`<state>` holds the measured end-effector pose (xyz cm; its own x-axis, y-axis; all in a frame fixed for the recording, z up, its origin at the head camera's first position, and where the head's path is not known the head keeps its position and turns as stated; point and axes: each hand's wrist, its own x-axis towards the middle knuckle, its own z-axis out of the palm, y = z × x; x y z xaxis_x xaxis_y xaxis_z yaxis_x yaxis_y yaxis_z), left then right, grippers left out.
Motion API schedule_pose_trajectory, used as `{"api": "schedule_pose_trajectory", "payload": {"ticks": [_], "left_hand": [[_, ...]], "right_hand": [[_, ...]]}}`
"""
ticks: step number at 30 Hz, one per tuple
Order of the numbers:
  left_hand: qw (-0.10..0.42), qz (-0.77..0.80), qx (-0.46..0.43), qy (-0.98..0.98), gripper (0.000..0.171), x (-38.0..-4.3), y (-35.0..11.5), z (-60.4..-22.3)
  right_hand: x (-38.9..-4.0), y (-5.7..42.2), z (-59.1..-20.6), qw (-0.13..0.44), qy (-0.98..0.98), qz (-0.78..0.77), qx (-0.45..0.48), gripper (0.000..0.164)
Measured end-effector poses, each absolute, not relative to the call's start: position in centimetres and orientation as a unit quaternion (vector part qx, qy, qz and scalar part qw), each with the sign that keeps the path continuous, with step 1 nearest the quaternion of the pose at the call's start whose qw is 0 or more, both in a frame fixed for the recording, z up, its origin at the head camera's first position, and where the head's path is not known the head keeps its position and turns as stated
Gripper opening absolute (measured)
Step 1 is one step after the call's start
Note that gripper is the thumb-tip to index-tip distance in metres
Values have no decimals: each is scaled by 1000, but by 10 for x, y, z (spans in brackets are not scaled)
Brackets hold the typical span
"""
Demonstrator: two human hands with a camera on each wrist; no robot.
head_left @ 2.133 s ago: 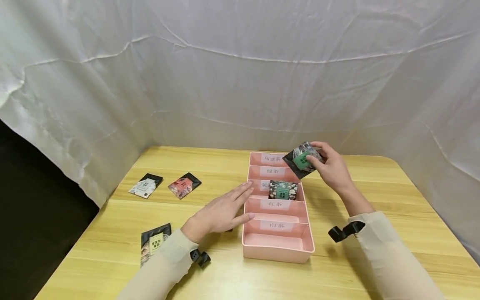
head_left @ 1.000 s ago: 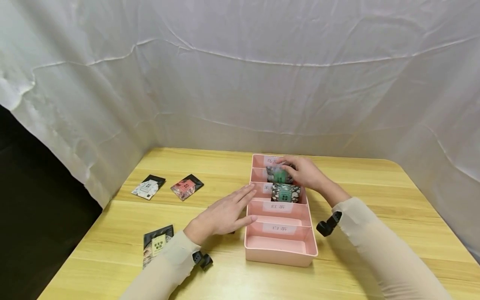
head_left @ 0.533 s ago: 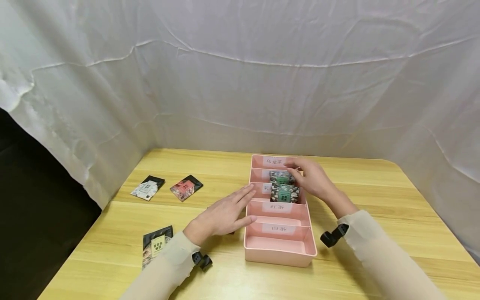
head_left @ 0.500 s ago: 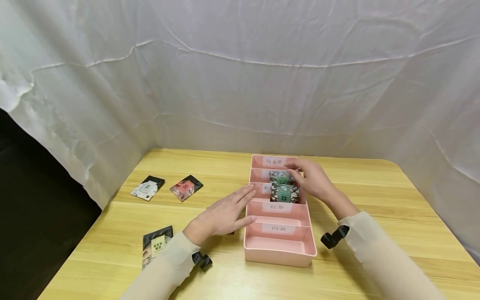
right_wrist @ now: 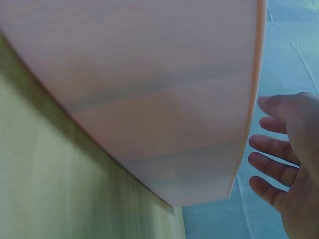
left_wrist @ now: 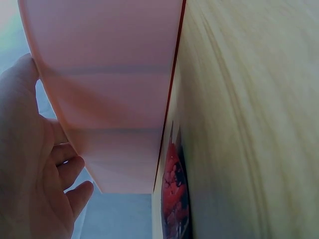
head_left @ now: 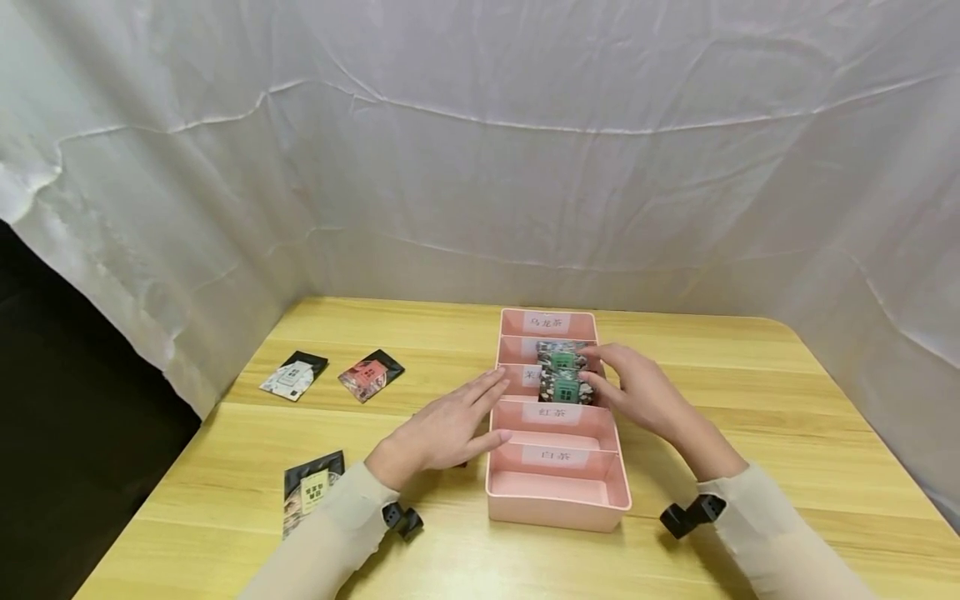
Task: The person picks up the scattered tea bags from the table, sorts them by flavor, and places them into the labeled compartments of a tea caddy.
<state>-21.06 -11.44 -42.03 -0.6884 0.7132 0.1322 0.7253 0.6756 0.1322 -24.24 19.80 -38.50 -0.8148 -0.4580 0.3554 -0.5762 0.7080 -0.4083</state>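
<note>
A pink divided box (head_left: 555, 512) has paper labels on its compartments. My left hand (head_left: 442, 425) rests along its left rim, fingers extended and holding nothing; the left wrist view shows the fingertips at the edge. My right hand (head_left: 645, 392) is over the right rim, its fingers apart and unclosed in the right wrist view. Its fingertips are right by two tea sachets in neighbouring compartments: a patterned one with a green label (head_left: 562, 357) in the second from the back, and a dark flowered one with a green label (head_left: 566, 389) in the third.
On the table's left lie a white-and-black sachet (head_left: 294, 376), a red-labelled sachet (head_left: 371, 375) and a yellow-labelled sachet (head_left: 311, 487), partly behind my left sleeve. A red sachet (left_wrist: 175, 194) lies beside the box, mostly under my left hand. Pale curtains (head_left: 480, 183) surround the table.
My right hand has lowered the green-labelled sachet into the second compartment and let go of it. It then drew back slightly toward the right and nearer. My left hand stayed at the rim.
</note>
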Motion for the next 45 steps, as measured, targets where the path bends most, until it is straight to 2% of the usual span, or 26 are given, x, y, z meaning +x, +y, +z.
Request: {"api": "schedule_pose_trajectory", "payload": {"ticks": [9,26,37,45], "left_hand": [[25,-89,-386,-918,80,-209,-115,-420],[26,-88,-390,-916,79,-209,-115,-421],[18,-92,-386,-918,81,-210,-114,-419],[-4,-116,-390,-914,83,-214,-116,-414]], "right_hand": [[-221,211,-392,81,-923,229,298,59],[-192,230,-410,65,-913,165,367,79],[-190,233,-419,75,-896,180,399,77],[-187,233,-421,51,-902,190,384,74]]}}
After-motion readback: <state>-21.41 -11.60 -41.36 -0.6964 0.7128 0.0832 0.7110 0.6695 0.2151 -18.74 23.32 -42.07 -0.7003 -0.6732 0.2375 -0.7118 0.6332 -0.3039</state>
